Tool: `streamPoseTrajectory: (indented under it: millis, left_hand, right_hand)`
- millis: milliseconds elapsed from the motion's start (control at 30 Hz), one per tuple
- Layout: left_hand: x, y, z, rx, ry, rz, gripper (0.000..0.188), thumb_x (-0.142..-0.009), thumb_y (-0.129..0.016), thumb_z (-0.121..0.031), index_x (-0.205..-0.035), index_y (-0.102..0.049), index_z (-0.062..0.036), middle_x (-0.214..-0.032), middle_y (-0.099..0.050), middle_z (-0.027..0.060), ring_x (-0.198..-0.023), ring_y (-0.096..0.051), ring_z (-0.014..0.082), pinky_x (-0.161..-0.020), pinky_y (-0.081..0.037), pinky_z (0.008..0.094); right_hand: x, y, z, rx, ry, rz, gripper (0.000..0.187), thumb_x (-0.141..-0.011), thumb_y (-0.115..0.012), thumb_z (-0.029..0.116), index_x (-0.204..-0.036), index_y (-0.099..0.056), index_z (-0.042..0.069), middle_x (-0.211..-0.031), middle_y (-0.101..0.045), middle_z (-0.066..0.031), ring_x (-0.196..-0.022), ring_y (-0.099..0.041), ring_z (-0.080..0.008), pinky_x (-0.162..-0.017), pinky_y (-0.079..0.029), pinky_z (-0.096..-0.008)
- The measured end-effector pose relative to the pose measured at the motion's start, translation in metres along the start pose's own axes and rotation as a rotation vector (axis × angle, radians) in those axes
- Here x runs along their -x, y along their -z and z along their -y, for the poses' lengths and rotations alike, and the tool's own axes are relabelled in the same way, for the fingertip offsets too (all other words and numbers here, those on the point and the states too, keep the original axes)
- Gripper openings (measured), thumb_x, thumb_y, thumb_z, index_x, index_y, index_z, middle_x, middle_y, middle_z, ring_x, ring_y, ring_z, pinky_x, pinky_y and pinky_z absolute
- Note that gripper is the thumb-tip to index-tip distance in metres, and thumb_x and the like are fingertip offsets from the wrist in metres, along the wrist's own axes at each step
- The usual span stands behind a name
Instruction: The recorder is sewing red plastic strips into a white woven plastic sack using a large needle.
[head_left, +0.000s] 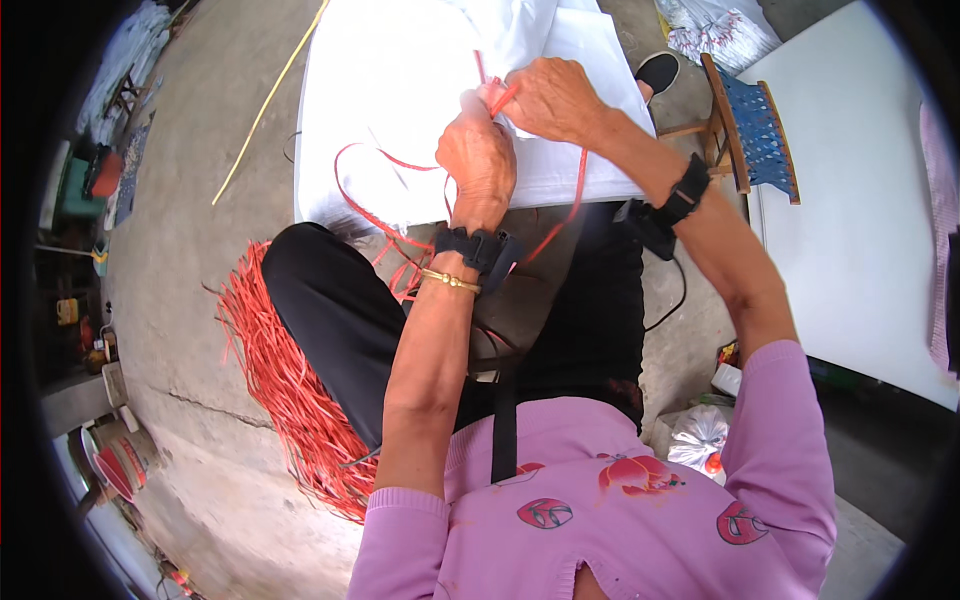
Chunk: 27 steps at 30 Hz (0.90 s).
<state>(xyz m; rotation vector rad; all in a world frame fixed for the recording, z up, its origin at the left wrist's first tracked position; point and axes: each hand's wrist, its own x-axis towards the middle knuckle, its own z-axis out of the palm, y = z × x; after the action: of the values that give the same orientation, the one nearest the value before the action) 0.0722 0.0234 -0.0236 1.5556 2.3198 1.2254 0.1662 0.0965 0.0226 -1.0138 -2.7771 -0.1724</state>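
My left hand point(478, 160) and my right hand point(553, 98) meet over a stack of white sacks point(400, 100) lying ahead of my knees. Both pinch a thin red plastic strap point(500, 98) at the sack's gathered mouth. The strap's loose ends loop down across the white sack and toward my lap. Black bands sit on both wrists, and a gold bangle is on the left one.
A big bundle of red straps point(290, 390) lies on the concrete floor by my left leg. A wooden stool with a blue woven seat point(755, 125) stands at the right, next to a white board point(860, 200). A yellow strip point(265, 105) lies on the floor far left.
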Motion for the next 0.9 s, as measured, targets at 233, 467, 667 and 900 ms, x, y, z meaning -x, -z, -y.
streamPoseTrajectory:
  millis: [233,467,667,900]
  left_hand:
    - [-0.009,0.008,-0.014,0.050,0.018,0.063,0.028,-0.082,-0.054,-0.016,-0.107,-0.042,-0.0107,-0.085,-0.062,0.0186,-0.074,-0.060,0.0371,-0.061,-0.045,0.0465]
    - [-0.018,0.001,-0.005,0.044,-0.050,0.243,0.025,-0.085,-0.051,-0.017,-0.108,-0.049,-0.0075,-0.089,-0.062,0.0220,-0.082,-0.058,0.0405,-0.066,-0.045,0.0455]
    - [-0.022,-0.004,0.019,0.282,-0.133,0.163,0.030,-0.074,-0.049,0.001,-0.104,-0.054,-0.0038,-0.083,-0.062,0.0206,-0.079,-0.060,0.0366,-0.072,-0.046,0.0403]
    - [-0.031,-0.008,0.027,0.457,-0.079,0.157,0.032,-0.072,-0.050,0.006,-0.103,-0.055,0.0007,-0.091,-0.062,0.0135,-0.082,-0.060,0.0249,-0.073,-0.047,0.0340]
  right_hand:
    - [0.001,-0.024,0.019,-0.368,-0.424,-0.312,0.054,-0.084,-0.049,0.048,-0.081,-0.055,-0.006,-0.058,-0.058,-0.0235,-0.056,-0.060,-0.0389,-0.055,-0.049,-0.0458]
    - [-0.011,-0.023,0.020,-0.603,-0.549,-0.298,0.059,-0.084,-0.044,0.053,-0.100,-0.050,-0.003,-0.072,-0.061,-0.0261,-0.072,-0.062,-0.0386,-0.068,-0.048,-0.0463]
    - [0.004,-0.007,-0.002,-0.530,-0.274,-0.532,0.039,-0.087,-0.048,0.042,-0.088,-0.058,0.005,-0.076,-0.061,-0.0127,-0.079,-0.059,-0.0328,-0.069,-0.046,-0.0445]
    - [0.087,-0.012,0.048,-1.144,-0.585,-0.014,0.018,-0.080,-0.053,0.017,-0.089,-0.062,0.004,-0.067,-0.059,-0.0059,-0.055,-0.056,-0.0183,-0.048,-0.043,-0.0308]
